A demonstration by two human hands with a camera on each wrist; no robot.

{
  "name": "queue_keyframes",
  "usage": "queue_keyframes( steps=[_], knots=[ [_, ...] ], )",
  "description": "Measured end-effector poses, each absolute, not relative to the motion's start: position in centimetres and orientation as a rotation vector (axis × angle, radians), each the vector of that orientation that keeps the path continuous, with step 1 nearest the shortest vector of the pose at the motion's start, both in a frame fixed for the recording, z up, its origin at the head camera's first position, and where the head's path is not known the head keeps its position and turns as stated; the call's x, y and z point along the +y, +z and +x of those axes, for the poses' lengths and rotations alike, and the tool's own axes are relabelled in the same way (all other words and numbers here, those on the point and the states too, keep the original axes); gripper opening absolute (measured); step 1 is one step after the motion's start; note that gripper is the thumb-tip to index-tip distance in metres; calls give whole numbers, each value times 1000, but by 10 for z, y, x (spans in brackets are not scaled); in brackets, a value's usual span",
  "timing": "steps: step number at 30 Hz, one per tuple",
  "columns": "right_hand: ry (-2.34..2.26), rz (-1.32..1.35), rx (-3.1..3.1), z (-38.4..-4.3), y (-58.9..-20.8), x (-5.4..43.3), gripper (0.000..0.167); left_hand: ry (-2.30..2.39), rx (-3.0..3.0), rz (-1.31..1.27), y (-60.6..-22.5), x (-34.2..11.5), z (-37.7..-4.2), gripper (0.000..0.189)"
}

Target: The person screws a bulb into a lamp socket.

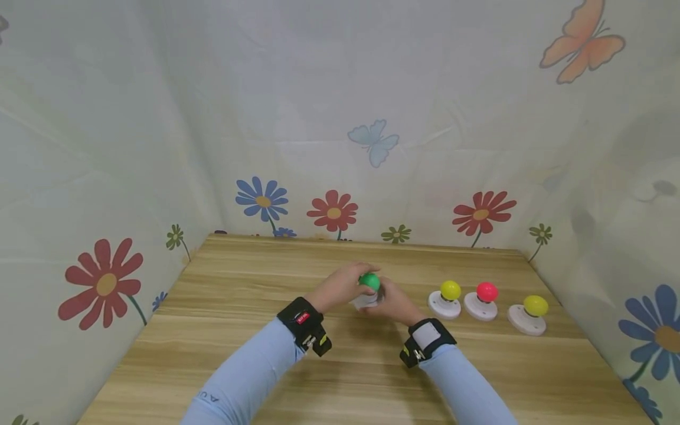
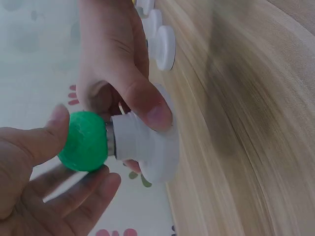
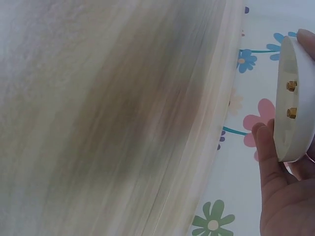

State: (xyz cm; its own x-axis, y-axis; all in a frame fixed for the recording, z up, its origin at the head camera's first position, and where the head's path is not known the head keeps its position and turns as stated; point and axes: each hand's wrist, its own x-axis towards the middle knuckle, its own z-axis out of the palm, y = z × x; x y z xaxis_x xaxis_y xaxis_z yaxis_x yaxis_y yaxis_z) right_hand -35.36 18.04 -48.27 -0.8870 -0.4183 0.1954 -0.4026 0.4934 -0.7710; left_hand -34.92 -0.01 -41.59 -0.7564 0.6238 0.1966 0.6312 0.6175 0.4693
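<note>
Thumb and fingers of my left hand (image 1: pixel 342 288) pinch a round green light bulb (image 2: pixel 83 141). A strip of the bulb's metal collar shows between the green globe and the neck of a white lamp socket (image 2: pixel 129 137). My right hand (image 1: pixel 395 302) grips this socket by its round base, thumb pressed on the flange in the left wrist view. The socket is held up off the table. In the right wrist view the open underside of the base (image 3: pixel 286 132) shows two brass screws, with fingers at its rim.
To the right on the wooden table (image 1: pixel 239 277) stand three white sockets with bulbs: a yellow bulb (image 1: pixel 450 290), a pinkish-red bulb (image 1: pixel 486 292) and another yellow bulb (image 1: pixel 535 306). A flower-printed curtain (image 1: pixel 297 88) surrounds the table's back and sides.
</note>
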Motion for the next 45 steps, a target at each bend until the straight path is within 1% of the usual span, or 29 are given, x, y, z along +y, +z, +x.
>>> queue_keyframes(
  steps=[4, 9, 14, 19, 27, 31, 36, 40, 43, 45],
  knots=[
    [-1411, -709, 2696, -352, -482, 181, 77, -842, -2781, -1203, -421, -3, -354, 42],
    [-1382, -685, 2732, -351, -482, 180, 86, -783, -2794, -1191, -427, -2, -356, 37],
    [-1334, -706, 2738, -351, -482, 182, 80, -670, -2760, -1190, -431, 0, -354, 39],
    [-1324, -780, 2732, -352, -484, 183, 79, -589, -2737, -1171, -430, 0, -350, 41],
    [-1333, -805, 2704, -356, -487, 181, 60, -676, -2784, -956, -433, 1, -346, 47],
    [-1367, -790, 2680, -357, -488, 182, 62, -776, -2767, -969, -435, -2, -350, 52],
    [-1378, -737, 2707, -355, -487, 182, 69, -928, -2728, -1123, -433, -8, -359, 55],
    [-1388, -710, 2723, -353, -484, 180, 74, -852, -2747, -1226, -428, -10, -363, 50],
    [-1384, -698, 2737, -351, -482, 179, 76, -781, -2779, -1212, -424, -8, -360, 45],
    [-1369, -700, 2748, -351, -482, 179, 74, -760, -2801, -1166, -421, -6, -356, 43]
  ],
)
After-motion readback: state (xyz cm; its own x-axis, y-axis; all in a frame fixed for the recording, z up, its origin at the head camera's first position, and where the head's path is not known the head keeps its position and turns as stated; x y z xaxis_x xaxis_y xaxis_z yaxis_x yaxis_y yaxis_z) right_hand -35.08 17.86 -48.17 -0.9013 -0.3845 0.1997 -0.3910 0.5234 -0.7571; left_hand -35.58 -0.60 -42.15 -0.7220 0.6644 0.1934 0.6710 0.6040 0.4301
